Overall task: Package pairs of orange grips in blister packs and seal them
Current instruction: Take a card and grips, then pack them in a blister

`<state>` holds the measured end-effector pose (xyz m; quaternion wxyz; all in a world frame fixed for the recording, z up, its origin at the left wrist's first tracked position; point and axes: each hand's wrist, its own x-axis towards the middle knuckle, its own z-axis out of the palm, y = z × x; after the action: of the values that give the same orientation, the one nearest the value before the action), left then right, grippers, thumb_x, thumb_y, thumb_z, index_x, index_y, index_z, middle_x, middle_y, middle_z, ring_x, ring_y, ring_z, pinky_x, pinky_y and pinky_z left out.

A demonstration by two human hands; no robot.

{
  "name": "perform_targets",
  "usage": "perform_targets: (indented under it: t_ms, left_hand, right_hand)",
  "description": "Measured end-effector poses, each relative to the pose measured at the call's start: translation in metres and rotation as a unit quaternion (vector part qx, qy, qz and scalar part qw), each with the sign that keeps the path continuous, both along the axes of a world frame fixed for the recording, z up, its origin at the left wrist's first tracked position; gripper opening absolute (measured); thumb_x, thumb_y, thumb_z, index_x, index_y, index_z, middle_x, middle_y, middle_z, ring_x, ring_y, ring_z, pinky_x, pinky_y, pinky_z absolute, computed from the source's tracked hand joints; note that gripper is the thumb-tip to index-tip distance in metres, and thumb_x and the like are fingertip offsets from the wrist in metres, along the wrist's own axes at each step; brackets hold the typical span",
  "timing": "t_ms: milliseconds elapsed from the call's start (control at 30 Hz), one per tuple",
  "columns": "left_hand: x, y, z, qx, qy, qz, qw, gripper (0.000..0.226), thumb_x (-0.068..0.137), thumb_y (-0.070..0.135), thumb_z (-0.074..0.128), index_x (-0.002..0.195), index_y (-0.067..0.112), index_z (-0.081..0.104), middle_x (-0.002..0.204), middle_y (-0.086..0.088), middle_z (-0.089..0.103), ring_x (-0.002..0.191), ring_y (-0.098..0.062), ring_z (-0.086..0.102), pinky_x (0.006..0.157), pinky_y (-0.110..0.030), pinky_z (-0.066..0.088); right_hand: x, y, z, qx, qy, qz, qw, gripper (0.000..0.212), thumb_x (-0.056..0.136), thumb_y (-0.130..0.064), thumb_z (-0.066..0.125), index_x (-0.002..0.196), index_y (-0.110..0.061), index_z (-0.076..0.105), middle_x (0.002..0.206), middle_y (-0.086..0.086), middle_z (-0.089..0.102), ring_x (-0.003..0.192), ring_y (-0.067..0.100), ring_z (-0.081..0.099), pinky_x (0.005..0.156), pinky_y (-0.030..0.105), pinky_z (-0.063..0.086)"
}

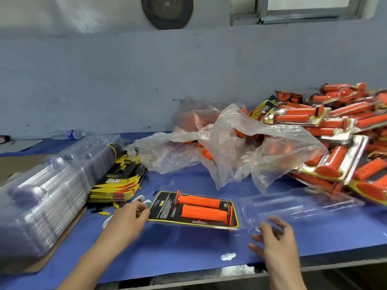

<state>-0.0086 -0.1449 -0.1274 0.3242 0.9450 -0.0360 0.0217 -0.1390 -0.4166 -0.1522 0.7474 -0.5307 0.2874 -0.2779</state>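
Observation:
An open blister pack (165,208) lies on the blue table (188,254) with a black and yellow card inside. Two orange grips (201,208) rest side by side on that card. The clear lid half (293,206) is folded out flat to the right. My left hand (127,220) pinches the left edge of the pack. My right hand (274,237) hovers with fingers spread over the near corner of the clear lid half, holding nothing.
A tall stack of empty clear blisters (48,185) lies at the left, with printed cards (119,181) beside it. Crumpled plastic bags (230,147) with loose orange grips sit behind. Sealed packs (339,143) pile up at the right. A water bottle (73,134) lies by the wall.

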Motion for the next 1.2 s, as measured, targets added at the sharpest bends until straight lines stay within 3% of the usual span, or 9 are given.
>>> perform_targets:
  t_ms: [100,200,400,467,567,667,767,933,1200]
  left_hand:
    - [0.001,0.002,-0.002,-0.051,0.025,-0.005,0.998,0.012,0.096,0.013,0.056,0.087,0.018,0.063,0.074,-0.009,0.068,0.056,-0.021,0.061,0.054,-0.035,0.056]
    - [-0.002,0.002,-0.002,-0.098,0.049,-0.009,0.994,0.012,0.096,0.009,0.057,0.087,0.017,0.06,0.071,-0.008,0.063,0.052,-0.018,0.056,0.046,-0.026,0.05]
    - [-0.01,-0.001,0.002,-0.174,0.081,-0.016,0.981,0.007,0.096,0.007,0.057,0.095,0.014,0.058,0.072,-0.01,0.059,0.056,-0.019,0.054,0.044,-0.022,0.048]
    - [-0.01,0.0,0.0,-0.178,0.089,-0.019,0.98,0.005,0.097,0.005,0.056,0.097,0.009,0.059,0.071,-0.011,0.059,0.053,-0.018,0.054,0.042,-0.022,0.047]
    - [-0.006,0.0,-0.002,-0.222,0.106,0.007,0.969,0.017,0.101,-0.001,0.041,0.104,0.002,0.057,0.069,-0.012,0.055,0.05,-0.019,0.05,0.04,-0.024,0.042]
    - [-0.003,0.003,-0.006,-0.116,-0.072,0.027,0.99,0.023,0.102,0.008,0.04,0.106,0.015,0.062,0.089,-0.001,0.064,0.073,-0.021,0.058,0.063,-0.033,0.049]
    - [-0.022,-0.014,-0.001,0.027,-0.295,-0.132,0.946,0.018,0.098,0.033,0.048,0.109,0.027,0.061,0.104,0.013,0.06,0.094,-0.006,0.057,0.084,-0.027,0.044]
    - [-0.031,-0.069,-0.018,0.233,-0.377,-0.301,0.844,0.03,0.073,0.034,0.073,0.101,0.028,0.066,0.089,0.006,0.06,0.078,-0.016,0.061,0.07,-0.031,0.05]
    - [-0.028,-0.108,-0.039,0.212,-0.446,-0.302,0.816,0.009,0.086,0.018,0.065,0.09,0.026,0.061,0.085,0.005,0.052,0.076,-0.018,0.047,0.069,-0.031,0.042]
  right_hand:
    - [-0.002,0.004,-0.001,-0.13,-0.016,-0.011,0.991,0.023,0.095,-0.005,0.057,0.096,-0.029,0.056,0.086,0.004,0.06,0.07,0.015,0.058,0.058,0.025,0.052]
    - [-0.006,0.011,0.0,-0.346,-0.023,0.022,0.938,0.029,0.091,-0.011,0.063,0.098,-0.038,0.056,0.09,-0.008,0.062,0.077,0.004,0.059,0.068,0.015,0.044]
    - [0.001,0.008,-0.01,-0.763,0.012,0.02,0.647,0.04,0.064,-0.028,0.089,0.1,-0.025,0.073,0.08,-0.001,0.06,0.067,0.024,0.062,0.063,0.036,0.051]
    - [0.007,0.001,-0.016,-0.812,0.013,-0.005,0.584,0.044,0.049,-0.019,0.091,0.089,-0.025,0.075,0.077,0.0,0.061,0.065,0.025,0.062,0.065,0.036,0.051]
    - [0.012,-0.01,-0.019,-0.85,-0.026,-0.028,0.525,0.034,0.066,-0.002,0.061,0.087,-0.024,0.074,0.077,0.001,0.059,0.064,0.025,0.059,0.074,0.035,0.044]
    - [0.014,-0.022,-0.013,-0.871,-0.041,0.0,0.489,0.042,0.074,-0.004,0.038,0.087,-0.024,0.073,0.078,-0.002,0.059,0.064,0.023,0.058,0.079,0.034,0.038]
    - [0.02,-0.03,-0.005,-0.889,-0.034,0.037,0.454,0.04,0.065,-0.002,0.054,0.092,-0.026,0.071,0.082,-0.003,0.058,0.067,0.021,0.058,0.084,0.033,0.037]
    - [0.037,-0.033,-0.002,-0.888,-0.06,0.085,0.448,0.052,0.054,-0.003,0.073,0.097,-0.031,0.067,0.085,-0.007,0.052,0.072,0.015,0.045,0.085,0.03,0.037]
    - [0.042,-0.031,-0.007,-0.883,-0.061,0.061,0.461,0.014,0.085,-0.023,0.064,0.074,-0.026,0.056,0.076,-0.005,0.051,0.065,0.019,0.052,0.078,0.033,0.043]
